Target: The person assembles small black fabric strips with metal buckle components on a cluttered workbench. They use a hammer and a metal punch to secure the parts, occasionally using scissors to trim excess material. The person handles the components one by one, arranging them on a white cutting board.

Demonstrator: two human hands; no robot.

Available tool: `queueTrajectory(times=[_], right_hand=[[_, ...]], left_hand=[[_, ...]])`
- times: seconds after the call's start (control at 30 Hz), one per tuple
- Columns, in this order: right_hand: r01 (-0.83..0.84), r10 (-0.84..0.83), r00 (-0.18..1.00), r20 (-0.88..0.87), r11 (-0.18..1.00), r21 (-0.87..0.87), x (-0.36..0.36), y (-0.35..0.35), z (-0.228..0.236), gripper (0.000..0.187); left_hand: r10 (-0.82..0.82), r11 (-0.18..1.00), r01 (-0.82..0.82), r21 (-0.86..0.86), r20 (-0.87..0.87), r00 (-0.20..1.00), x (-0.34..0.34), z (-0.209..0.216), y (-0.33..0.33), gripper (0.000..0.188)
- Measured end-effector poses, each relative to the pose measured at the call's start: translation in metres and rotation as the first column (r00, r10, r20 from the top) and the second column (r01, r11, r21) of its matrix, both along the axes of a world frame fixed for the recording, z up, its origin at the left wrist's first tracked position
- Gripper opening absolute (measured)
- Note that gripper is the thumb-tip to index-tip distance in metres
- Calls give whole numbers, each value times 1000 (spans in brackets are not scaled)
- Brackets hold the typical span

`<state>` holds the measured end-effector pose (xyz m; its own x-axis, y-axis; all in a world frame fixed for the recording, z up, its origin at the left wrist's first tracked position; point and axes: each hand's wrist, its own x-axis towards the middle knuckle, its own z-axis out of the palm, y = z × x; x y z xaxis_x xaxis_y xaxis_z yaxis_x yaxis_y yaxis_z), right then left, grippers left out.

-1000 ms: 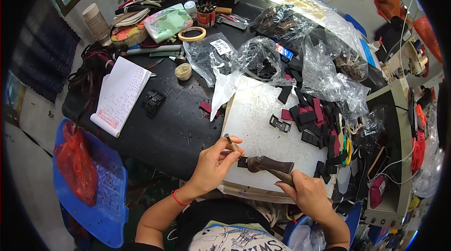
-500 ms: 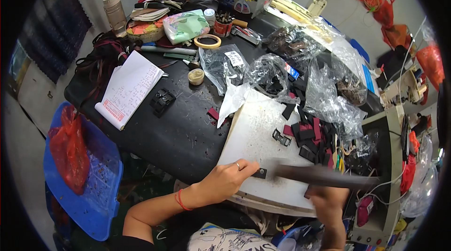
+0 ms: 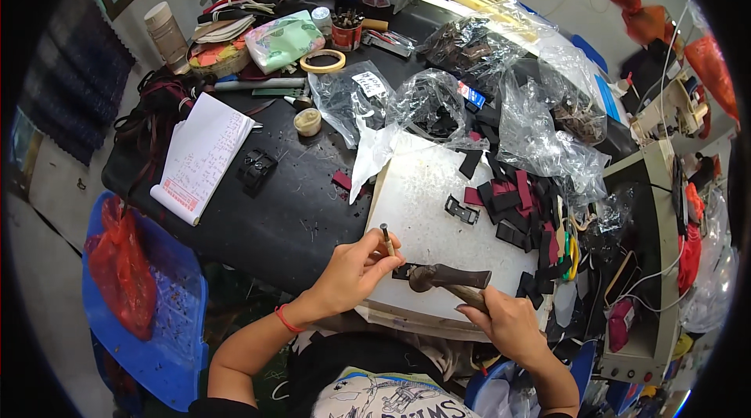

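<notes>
One black strap (image 3: 400, 270) on white board (image 3: 415, 183), lower middle of frame, partly hidden by hammer (image 3: 447, 276). Left hand (image 3: 352, 271) pinching slim punch (image 3: 388, 241) by strap's left end, punch slightly tilted. Right hand (image 3: 510, 322) wrapped round hammer's handle; whether hammer touches strap, cannot tell. Black buckle (image 3: 462, 210) right of centre, black and maroon strips (image 3: 510, 216) heaped just beside. Dark counter (image 3: 297, 215) at centre left, bearing notebook (image 3: 202, 154) and small tub (image 3: 307, 122).
</notes>
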<state>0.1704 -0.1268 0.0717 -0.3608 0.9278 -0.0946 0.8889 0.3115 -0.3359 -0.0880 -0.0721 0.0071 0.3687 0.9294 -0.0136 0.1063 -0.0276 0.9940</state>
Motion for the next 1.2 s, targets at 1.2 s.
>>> queueTrajectory(times=[1.2], right_hand=[[581,-551,705,-447,810,-83,63,-39,-18,21]], left_hand=[[-103,976,155,150,-307,946,80,18,157,23]])
